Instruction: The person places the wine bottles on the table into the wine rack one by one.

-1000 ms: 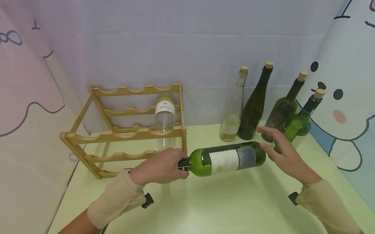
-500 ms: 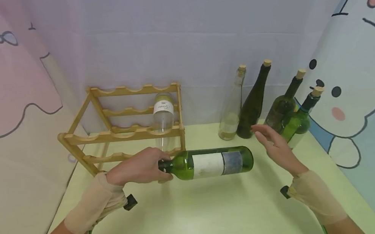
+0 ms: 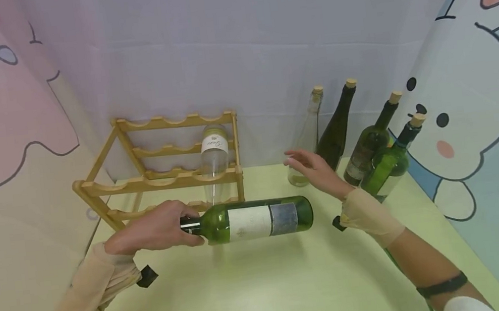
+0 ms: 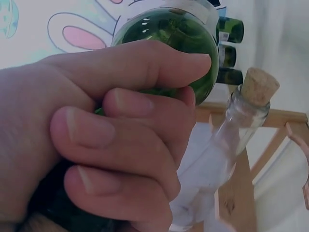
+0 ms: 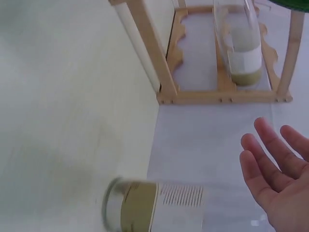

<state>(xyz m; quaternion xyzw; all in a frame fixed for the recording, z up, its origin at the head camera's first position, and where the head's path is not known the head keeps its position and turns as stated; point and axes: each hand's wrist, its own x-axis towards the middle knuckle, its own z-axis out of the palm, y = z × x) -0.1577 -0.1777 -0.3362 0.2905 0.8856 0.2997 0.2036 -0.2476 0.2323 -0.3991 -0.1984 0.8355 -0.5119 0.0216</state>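
My left hand (image 3: 159, 228) grips a green wine bottle (image 3: 249, 221) by its dark neck. The bottle lies level above the table, base pointing right, with a white and blue label on its side. Curled fingers and thumb wrap the neck in the left wrist view, hiding the mouth. My right hand (image 3: 319, 168) hangs in front of a clear corked bottle (image 3: 310, 136), fingers loosely extended and holding nothing. In the wooden wine rack (image 3: 161, 182), left of centre, another clear bottle (image 3: 215, 154) rests at the right end; its cork (image 4: 259, 87) shows in the left wrist view.
Right of the clear corked bottle stand a slim dark bottle (image 3: 338, 128), a dark green bottle (image 3: 367, 148) and a green bottle (image 3: 389, 163), all corked. The pale table (image 3: 263, 286) meets a hanging cloth (image 3: 265, 47) behind and printed cloths at both sides.
My left hand has carried the green wine bottle leftward. The right hand has come away from the bottle's base, then moved left and up, now in front of the clear corked bottle.
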